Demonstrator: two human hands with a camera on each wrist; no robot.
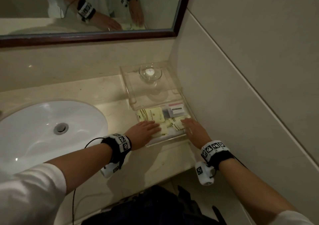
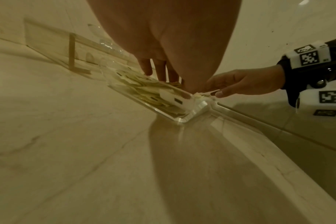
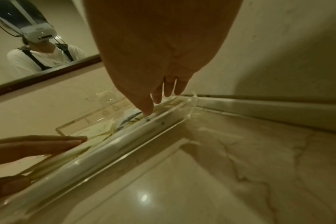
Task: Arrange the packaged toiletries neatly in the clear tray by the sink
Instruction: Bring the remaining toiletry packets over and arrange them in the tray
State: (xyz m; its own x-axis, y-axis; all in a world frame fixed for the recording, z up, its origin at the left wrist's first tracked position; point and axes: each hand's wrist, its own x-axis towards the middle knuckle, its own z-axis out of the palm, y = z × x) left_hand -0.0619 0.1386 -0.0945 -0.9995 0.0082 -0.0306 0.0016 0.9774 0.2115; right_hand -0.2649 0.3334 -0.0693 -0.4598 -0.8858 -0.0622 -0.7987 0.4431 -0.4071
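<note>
A clear acrylic tray (image 1: 165, 141) sits on the counter to the right of the sink, against the side wall. Several pale yellow sachets (image 1: 151, 115) and a small white and pink packet (image 1: 177, 110) lie flat inside it. My left hand (image 1: 146, 129) lies flat with straight fingers on the sachets at the tray's near left. My right hand (image 1: 193, 128) rests flat on the sachets at the near right. In the left wrist view the tray's corner (image 2: 184, 119) and the sachets (image 2: 144, 86) show under my fingers (image 2: 159, 71). The right wrist view has my fingers (image 3: 148, 109) touching packets behind the tray's front wall (image 3: 125, 151).
A raised clear shelf (image 1: 127, 79) over the tray's back half carries a glass bowl (image 1: 150, 73) holding a white object. The white sink (image 1: 48, 129) lies to the left. A mirror (image 1: 86, 8) hangs above the backsplash; the wall stands close on the right.
</note>
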